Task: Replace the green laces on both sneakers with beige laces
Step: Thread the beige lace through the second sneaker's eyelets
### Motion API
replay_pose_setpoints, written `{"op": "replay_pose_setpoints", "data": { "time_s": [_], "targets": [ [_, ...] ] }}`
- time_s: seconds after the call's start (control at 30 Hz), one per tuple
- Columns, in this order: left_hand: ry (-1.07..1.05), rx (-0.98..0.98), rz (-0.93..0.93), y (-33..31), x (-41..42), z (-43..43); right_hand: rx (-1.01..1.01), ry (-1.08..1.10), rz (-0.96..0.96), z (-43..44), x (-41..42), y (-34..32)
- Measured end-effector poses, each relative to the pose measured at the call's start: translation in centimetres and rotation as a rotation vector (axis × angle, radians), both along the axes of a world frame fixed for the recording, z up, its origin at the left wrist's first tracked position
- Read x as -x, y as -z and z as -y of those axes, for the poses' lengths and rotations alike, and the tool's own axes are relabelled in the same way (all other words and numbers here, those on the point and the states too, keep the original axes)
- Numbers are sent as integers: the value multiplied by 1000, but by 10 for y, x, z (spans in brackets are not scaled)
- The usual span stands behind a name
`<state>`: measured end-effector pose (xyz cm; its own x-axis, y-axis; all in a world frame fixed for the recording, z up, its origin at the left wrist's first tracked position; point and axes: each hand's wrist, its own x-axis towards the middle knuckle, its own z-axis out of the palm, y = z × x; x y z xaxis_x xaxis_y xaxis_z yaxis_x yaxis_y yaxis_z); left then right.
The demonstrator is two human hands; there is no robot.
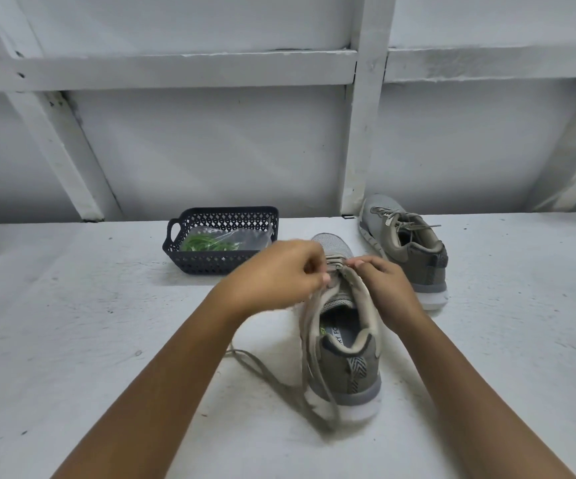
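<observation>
The near sneaker (pixel 345 354) stands on the white table (pixel 107 340) with its heel toward the person and its toe pointing away, so the eyelet rows run straight out between the two hands. The left hand (pixel 276 274) is blurred, its fingers curled and seemingly pinching the beige lace (pixel 309 323), whose loose ends trail down the shoe's left side onto the table. The right hand (pixel 383 288) curls its fingertips on the right eyelet edge; whether it also catches lace I cannot tell. The unlaced upper eyelets lie on the person's side of the fingers. The far sneaker (pixel 407 250) looks already laced in beige; green laces (pixel 207 243) lie in the basket (pixel 224 216)
</observation>
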<state>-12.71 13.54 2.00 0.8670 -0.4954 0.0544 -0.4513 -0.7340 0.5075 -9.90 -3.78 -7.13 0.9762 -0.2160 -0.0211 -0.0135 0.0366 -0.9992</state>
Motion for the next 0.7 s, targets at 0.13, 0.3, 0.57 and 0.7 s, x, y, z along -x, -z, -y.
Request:
{"op": "replay_pose_setpoints", "data": {
  "time_s": [0.13,0.3,0.57,0.7],
  "targets": [
    [-98,474,-243,-12,-9,-12,18,-5,3,1,2,-10],
    [-76,1005,-526,-31,-13,-27,351,1,214,-9,23,-46],
    [44,1216,-633,-51,-28,-27,821,-695,182,-48,48,-91],
    [40,1251,-617,-47,-36,-24,602,-599,190,-59,40,-88]
  ]
}}
